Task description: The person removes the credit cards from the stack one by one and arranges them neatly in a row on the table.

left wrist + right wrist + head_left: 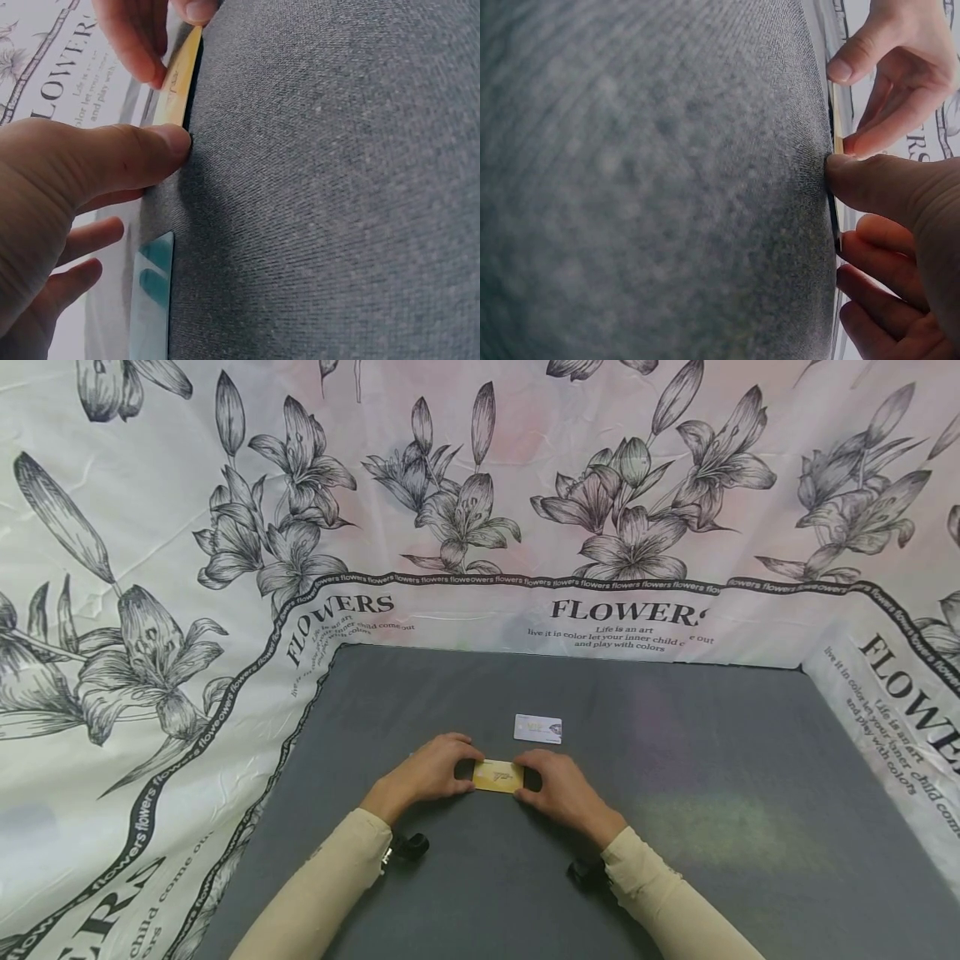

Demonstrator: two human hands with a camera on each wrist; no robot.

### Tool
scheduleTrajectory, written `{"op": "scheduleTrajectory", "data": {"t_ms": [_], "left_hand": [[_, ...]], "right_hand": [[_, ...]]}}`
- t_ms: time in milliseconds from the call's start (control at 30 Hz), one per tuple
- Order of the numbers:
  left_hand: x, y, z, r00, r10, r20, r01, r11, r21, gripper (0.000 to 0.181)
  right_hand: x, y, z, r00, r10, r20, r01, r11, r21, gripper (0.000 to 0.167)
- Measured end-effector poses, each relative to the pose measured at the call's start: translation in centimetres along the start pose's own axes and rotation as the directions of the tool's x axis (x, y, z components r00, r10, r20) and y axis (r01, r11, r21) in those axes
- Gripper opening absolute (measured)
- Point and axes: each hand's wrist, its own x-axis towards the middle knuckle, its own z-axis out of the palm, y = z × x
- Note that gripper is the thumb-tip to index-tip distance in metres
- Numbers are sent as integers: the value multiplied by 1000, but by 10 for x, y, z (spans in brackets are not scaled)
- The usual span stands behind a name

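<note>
A gold card lies at the middle of the grey table. At its left end, my left hand pinches it between thumb and fingers. The right hand pinches its right end. In the left wrist view the gold card appears nearly edge-on, level with the cloth. Just beyond the hands lies a silver-white card marked "VIP", touched by neither. A teal card shows beside the left hand in the left wrist view; the head view does not reveal it.
Grey cloth covers the table. White sheeting printed with flowers and lettering rises along the back and both sides. Black straps with cameras hang by the wrists, below cream sleeves.
</note>
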Motion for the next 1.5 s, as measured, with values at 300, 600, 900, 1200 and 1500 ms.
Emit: {"op": "scheduleTrajectory", "data": {"t_ms": [300,600,900,1200,1500], "left_hand": [[-2,-1,-2,1000,-14,2,14,1000,-7,41],[-2,-3,-4,1000,-16,7,16,1000,8,41],[-4,-3,-5,1000,-21,5,21,1000,17,40],[-6,-1,-3,1000,-18,7,18,1000,8,40],[-5,0,-6,1000,2,8,-2,1000,5,41]], "right_hand": [[1,-2,1,1000,-3,5,3,1000,-3,43],[3,-6,-1,1000,-1,9,1,1000,-4,42],[4,-8,1,1000,-2,8,2,1000,-2,43],[3,-7,4,1000,-1,-1,1,1000,1,43],[4,-5,3,1000,-13,15,13,1000,-5,44]]}}
